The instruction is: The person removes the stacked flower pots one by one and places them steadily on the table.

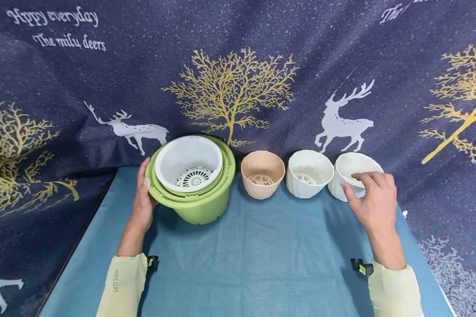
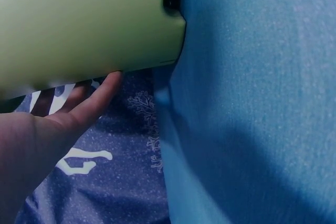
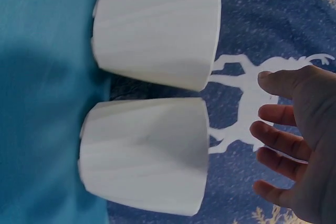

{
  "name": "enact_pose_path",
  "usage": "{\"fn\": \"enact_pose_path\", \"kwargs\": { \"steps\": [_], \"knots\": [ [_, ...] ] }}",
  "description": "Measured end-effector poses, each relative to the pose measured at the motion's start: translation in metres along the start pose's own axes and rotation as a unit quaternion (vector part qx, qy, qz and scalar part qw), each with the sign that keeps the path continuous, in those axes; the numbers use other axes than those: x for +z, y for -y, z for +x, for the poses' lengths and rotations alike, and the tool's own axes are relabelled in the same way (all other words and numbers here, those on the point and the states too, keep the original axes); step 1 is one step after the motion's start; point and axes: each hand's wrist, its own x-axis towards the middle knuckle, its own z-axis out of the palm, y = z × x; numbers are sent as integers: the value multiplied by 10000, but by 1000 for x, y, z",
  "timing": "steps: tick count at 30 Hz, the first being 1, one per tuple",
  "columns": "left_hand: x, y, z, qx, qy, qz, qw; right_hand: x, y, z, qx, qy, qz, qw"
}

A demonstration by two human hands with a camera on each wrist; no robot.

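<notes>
A green flower pot [image 1: 202, 209] stands at the left of the table, with at least one more green rim and a white slotted-bottom pot [image 1: 188, 165] nested inside. My left hand [image 1: 143, 198] holds the green pot's left side, thumb at the rim; in the left wrist view its fingers [image 2: 100, 98] lie against the wall. My right hand [image 1: 374, 198] hovers by the rightmost white pot [image 1: 337, 180], in front of part of its rim. In the right wrist view the spread fingers [image 3: 283, 140] stand apart from that pot [image 3: 147, 156] and hold nothing.
A peach pot [image 1: 263, 176] and another white pot [image 1: 309, 176] stand in a row between the green pot and the rightmost one. Blue cloth [image 1: 269, 264] covers the table. A dark curtain [image 1: 238, 26] with deer and trees hangs close behind the pots.
</notes>
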Motion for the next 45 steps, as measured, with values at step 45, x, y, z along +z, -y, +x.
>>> {"fn": "enact_pose_path", "kwargs": {
  "steps": [45],
  "knots": [
    [-1, 0, -1, -2, -24, -59, 10000, 14, 85, 35, -667, -8, 1030, 9924]
  ]
}}
